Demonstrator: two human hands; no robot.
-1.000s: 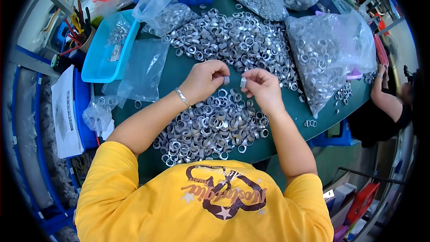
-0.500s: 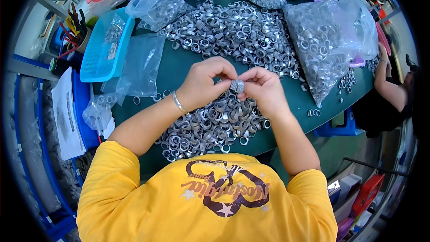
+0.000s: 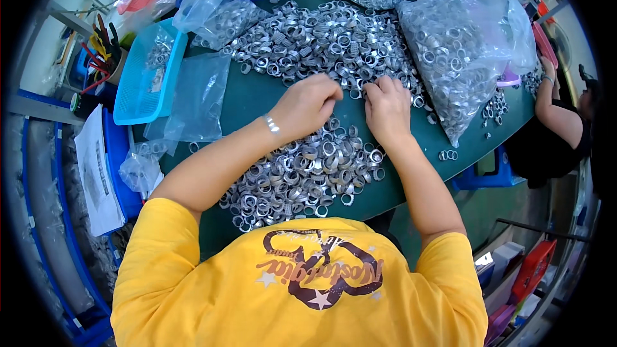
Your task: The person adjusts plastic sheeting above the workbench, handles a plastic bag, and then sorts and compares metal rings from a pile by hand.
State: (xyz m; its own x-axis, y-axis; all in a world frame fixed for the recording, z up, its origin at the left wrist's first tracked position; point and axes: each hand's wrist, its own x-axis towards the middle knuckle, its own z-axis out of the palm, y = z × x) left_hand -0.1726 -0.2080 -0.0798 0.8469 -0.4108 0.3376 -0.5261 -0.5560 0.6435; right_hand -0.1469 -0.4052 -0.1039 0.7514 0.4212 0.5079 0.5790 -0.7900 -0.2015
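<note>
Two heaps of silver metal rings lie on the green table: a far heap (image 3: 321, 42) and a near heap (image 3: 302, 180) close to my body. My left hand (image 3: 308, 106), with a bracelet at its wrist, hovers between the heaps with its fingers curled in. Whatever is inside those fingers is hidden. Beside it, my right hand (image 3: 389, 109) reaches to the near edge of the far heap, its fingers bent down at the rings. Its fingertips are covered by the back of the hand, so I cannot make out what they grip.
A large clear bag of rings (image 3: 450, 58) stands right of the far heap. To the left are a light-blue basket (image 3: 138, 93), a flat plastic bag (image 3: 199, 103) and a cup of pliers (image 3: 116, 64). Another person (image 3: 556, 115) works at the far right.
My hands were together holding a few rings between their fingertips. Now they are apart: the left has shifted slightly left, and the right has gone forward to the far heap.
</note>
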